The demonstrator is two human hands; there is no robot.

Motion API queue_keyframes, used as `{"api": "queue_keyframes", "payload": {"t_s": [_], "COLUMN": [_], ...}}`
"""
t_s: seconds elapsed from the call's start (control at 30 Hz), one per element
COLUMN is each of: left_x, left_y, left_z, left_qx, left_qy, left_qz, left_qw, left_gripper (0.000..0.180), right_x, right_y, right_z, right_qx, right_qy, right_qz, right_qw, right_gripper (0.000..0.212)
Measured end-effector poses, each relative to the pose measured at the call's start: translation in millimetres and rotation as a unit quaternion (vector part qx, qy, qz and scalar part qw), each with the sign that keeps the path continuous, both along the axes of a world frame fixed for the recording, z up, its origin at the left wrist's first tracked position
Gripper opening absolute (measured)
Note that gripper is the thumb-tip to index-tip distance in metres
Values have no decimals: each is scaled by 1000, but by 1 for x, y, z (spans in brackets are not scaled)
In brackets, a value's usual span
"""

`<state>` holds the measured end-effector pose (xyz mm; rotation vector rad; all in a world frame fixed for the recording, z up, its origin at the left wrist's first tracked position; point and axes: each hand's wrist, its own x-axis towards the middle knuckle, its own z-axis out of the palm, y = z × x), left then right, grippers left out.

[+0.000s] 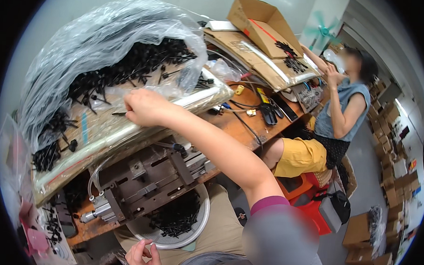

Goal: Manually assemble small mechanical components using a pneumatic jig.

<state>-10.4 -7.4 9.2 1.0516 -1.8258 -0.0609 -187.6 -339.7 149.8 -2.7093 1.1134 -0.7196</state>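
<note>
My right hand point(147, 108) reaches over the front edge of a cardboard tray point(100, 124) covered in clear film. Its fingers are closed, with a thin black stemmed piece point(119, 114) sticking out to the left. Behind it, a heap of black stemmed pieces with rounded heads point(130, 59) lies under clear plastic sheeting point(94, 30). My left hand point(143, 255) is low at the bottom, fingers loosely bent and apart, holding nothing visible. Just above it, a pale round basin point(200, 221) at my lap holds more black pieces point(174, 215).
A metal fixture point(147, 181) with an air cylinder point(99, 213) sits at the bench's front edge. Yellow-black pliers point(268, 108), cables and a phone point(285, 108) lie right. Another person point(346, 104) sits beyond, near an open carton point(267, 27). Boxes point(362, 231) line the floor.
</note>
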Motion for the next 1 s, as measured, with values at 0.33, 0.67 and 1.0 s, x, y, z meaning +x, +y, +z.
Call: {"api": "queue_keyframes", "payload": {"t_s": [0.33,0.67,1.0], "left_x": [-17,-20,-53], "left_y": [6,-11,-7], "left_z": [-1,26,30], "left_qx": [22,-20,-8], "left_qy": [21,-12,4], "left_qz": [26,-14,-19], "left_qw": [999,1000,1000], "left_gripper": [59,45,39], "right_x": [-7,4,42], "right_y": [8,37,2], "right_z": [-17,-8,-13], "right_qx": [-113,-222,-83], "right_qy": [-61,-253,-20], "right_qz": [33,-3,48], "right_qw": [991,942,995], "right_gripper": [7,6,12]}}
